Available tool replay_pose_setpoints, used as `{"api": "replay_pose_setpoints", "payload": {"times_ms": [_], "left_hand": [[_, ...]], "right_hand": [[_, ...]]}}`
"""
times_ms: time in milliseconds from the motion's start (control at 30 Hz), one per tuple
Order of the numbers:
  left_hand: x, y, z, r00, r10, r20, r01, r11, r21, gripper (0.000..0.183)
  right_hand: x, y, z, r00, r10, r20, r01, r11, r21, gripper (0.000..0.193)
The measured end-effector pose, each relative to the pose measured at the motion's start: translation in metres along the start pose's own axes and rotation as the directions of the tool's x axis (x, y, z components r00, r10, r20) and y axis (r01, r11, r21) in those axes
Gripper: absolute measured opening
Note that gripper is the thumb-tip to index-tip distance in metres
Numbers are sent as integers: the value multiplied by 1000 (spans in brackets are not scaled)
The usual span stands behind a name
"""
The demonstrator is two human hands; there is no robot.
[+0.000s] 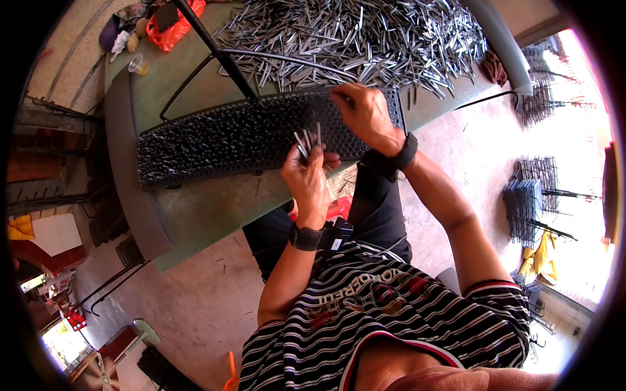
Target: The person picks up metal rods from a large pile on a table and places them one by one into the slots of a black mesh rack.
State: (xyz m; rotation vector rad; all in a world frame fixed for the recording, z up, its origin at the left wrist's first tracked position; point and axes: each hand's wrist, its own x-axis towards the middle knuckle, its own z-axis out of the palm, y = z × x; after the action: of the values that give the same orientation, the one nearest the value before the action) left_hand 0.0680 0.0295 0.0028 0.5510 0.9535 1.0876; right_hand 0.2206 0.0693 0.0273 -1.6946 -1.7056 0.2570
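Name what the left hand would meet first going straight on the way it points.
Probably the black perforated rectangular panel, lying in line with the left hand; depth is unclear, so it might pass above.

2 hands [306,179] [367,118], 2 wristbands [305,238] [407,150], 1 blk perf. tray [394,105], 1 metal-strip pile [365,42], 1 clr cup [137,64], 1 red bag [171,34]

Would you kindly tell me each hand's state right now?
Left hand: closed, holding several thin metal strips.
Right hand: fingers curled over the black perforated tray; whether it grips anything cannot be told.
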Motion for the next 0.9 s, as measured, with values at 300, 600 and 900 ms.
{"api": "replay_pose_setpoints", "payload": {"times_ms": [300,600,900], "left_hand": [[-4,-7,11,998,-51,28,52,998,-31,17],[-4,-2,7,999,-34,8,34,999,-2,16],[-5,1,9,999,-44,-10,44,999,11,13]], "right_hand": [[-11,3,-18,940,319,119,-329,764,554,9],[1,31,-2,963,213,-163,-139,916,377,12],[6,29,-5,991,-130,-24,127,985,-117,8]]}}
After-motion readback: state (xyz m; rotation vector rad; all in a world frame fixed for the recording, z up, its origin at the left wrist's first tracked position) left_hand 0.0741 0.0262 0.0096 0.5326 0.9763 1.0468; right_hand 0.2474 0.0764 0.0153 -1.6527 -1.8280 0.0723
